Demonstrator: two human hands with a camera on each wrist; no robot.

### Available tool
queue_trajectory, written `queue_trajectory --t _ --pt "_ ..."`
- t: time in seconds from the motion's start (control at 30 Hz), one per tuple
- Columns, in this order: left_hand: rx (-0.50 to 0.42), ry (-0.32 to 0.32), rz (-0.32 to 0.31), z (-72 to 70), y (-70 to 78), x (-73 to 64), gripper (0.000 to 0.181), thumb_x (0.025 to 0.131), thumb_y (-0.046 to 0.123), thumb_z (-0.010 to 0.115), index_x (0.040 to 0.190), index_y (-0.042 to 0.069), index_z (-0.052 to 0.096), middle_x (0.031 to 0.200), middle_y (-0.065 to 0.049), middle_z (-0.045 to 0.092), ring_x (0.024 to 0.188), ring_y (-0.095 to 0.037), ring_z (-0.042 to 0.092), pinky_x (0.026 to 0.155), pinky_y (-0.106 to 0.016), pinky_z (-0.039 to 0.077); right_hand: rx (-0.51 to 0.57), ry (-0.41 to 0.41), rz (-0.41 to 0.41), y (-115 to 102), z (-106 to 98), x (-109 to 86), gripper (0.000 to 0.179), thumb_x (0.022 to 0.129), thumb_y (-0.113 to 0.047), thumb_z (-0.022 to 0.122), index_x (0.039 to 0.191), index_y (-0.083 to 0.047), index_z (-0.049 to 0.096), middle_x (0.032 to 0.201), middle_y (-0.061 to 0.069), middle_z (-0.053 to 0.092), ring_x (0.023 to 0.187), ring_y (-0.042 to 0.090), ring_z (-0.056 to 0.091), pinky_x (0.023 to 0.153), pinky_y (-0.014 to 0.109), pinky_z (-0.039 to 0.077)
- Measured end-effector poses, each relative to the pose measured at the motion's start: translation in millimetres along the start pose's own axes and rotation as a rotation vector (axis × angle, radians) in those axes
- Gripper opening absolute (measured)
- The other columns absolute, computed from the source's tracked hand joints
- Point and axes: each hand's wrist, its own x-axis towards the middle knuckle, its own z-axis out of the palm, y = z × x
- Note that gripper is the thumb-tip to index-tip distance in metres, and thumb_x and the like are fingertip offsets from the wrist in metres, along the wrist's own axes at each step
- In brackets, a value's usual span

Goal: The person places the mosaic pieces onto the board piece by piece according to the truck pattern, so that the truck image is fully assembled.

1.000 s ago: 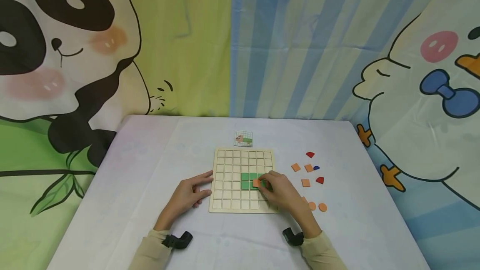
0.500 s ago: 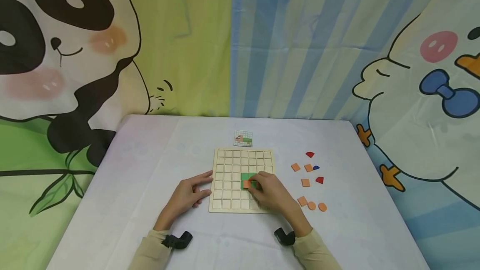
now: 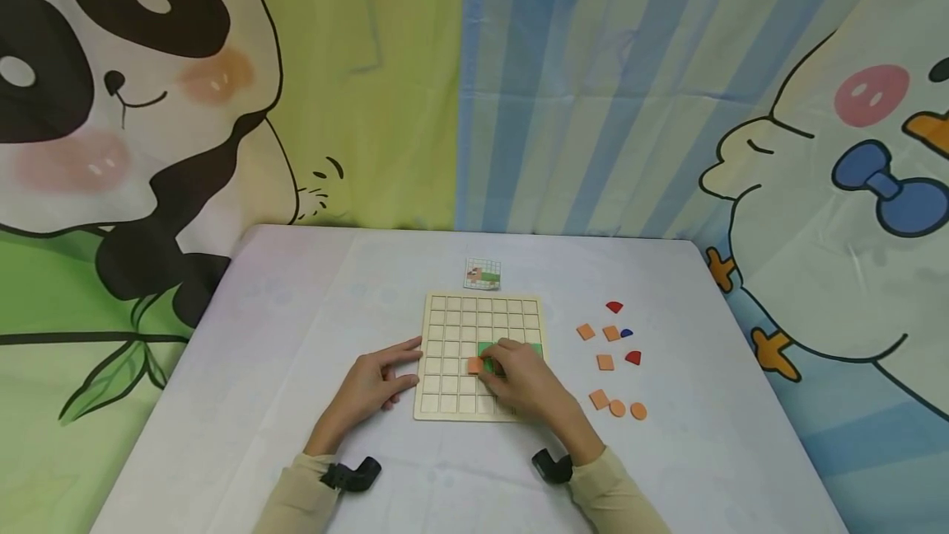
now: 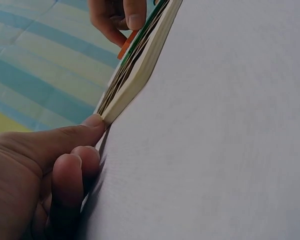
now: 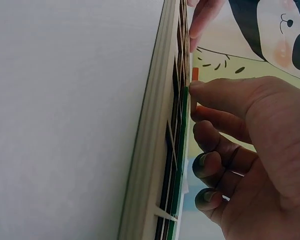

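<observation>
My right hand [image 3: 519, 377] is over the wooden grid board [image 3: 445, 320], pinching an orange square tile [image 3: 474, 365] between thumb and fingers. That tile stands out just left of the green squares [image 3: 485, 348] on the board, which the hand partly covers. In the right wrist view, the orange tile [image 5: 195, 75] shows at the fingertips, close over the board's face. My left hand [image 3: 374, 381] rests at the board's left edge, index finger and thumb extended against it. The left wrist view has the thumb [image 4: 75, 136] touching the board's edge [image 4: 135, 85], other fingers bent below.
Right of the board lie several loose orange squares [image 3: 605, 363], two orange circles [image 3: 617, 408], two red wedges [image 3: 614, 306] and a blue half-circle [image 3: 626, 333]. A small picture card [image 3: 483, 274] lies beyond the board on the white-covered table [image 3: 334, 295].
My right hand has slid left across the board with the orange square tile, from over the green squares to just left of them. The left hand has stayed at the board's edge.
</observation>
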Motion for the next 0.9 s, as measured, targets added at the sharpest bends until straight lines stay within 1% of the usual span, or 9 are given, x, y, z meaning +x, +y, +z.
queue_trajectory --t 0.23,0.47,0.7,0.9 --pt "0.004 0.005 -0.011 0.0 0.2 0.4 0.047 0.094 0.013 0.082 0.140 0.018 0.071 0.158 0.008 0.058 0.046 -0.011 0.055 0.045 -0.029 0.053 -0.008 -0.015 -0.001 -2.4 2.8 4.5 0.019 0.100 -0.030 0.076 0.114 -0.017 0.076 0.089 -0.007 0.065 0.071 0.004 0.049 0.063 0.019 0.042" --pt "-0.006 0.002 -0.015 0.5 0.4 0.3 0.047 0.094 0.014 0.082 0.139 0.018 0.072 0.158 0.009 0.059 0.046 -0.011 0.055 0.045 -0.029 0.053 -0.022 -0.031 0.001 -4.3 4.4 7.2 0.021 0.100 -0.031 0.076 0.116 -0.015 0.077 0.102 -0.004 0.073 0.077 0.004 0.055 0.067 0.019 0.046" --pt "-0.010 0.009 -0.010 0.8 -2.0 1.0 0.047 0.093 0.014 0.083 0.138 0.019 0.072 0.157 0.008 0.059 0.046 -0.011 0.055 0.044 -0.029 0.053 -0.024 -0.052 0.016 -5.4 6.3 9.4 0.023 0.101 -0.032 0.075 0.118 -0.016 0.077 0.109 -0.003 0.075 0.083 0.006 0.062 0.072 0.022 0.051" --pt "-0.015 0.006 -0.016 0.9 -2.9 1.2 0.046 0.093 0.015 0.082 0.138 0.020 0.072 0.157 0.010 0.059 0.046 -0.011 0.055 0.044 -0.028 0.053 -0.040 -0.052 0.003 -5.4 7.3 10.5 0.024 0.100 -0.029 0.076 0.119 -0.015 0.076 0.112 0.000 0.076 0.089 0.009 0.067 0.075 0.025 0.055"
